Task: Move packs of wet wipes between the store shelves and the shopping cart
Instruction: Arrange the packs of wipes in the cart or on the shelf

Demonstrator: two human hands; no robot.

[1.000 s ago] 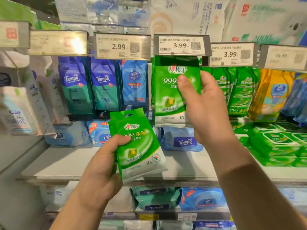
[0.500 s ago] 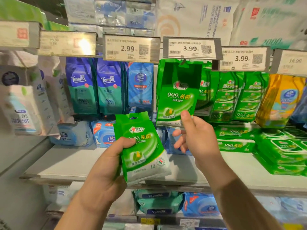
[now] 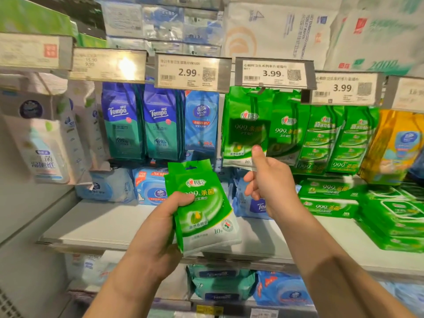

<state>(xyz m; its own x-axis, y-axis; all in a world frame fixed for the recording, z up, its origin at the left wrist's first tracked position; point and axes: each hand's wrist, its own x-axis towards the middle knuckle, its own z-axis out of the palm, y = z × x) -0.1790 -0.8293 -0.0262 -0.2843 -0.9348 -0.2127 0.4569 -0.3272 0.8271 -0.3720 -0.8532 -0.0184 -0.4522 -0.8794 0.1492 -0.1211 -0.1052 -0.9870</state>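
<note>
Your left hand [image 3: 158,228] grips a glossy green wipes pack [image 3: 202,210], thumb across its front. At one o'clock, your right hand [image 3: 270,187] pinches the hanging pack [image 3: 245,129] by its bottom edge.

held pack [image 3: 202,210]: green wet-wipes pouch, upright, tilted, before the shelf's front edge
hanging pack [image 3: 246,127]: green, on peg under the 3.99 tag
</note>
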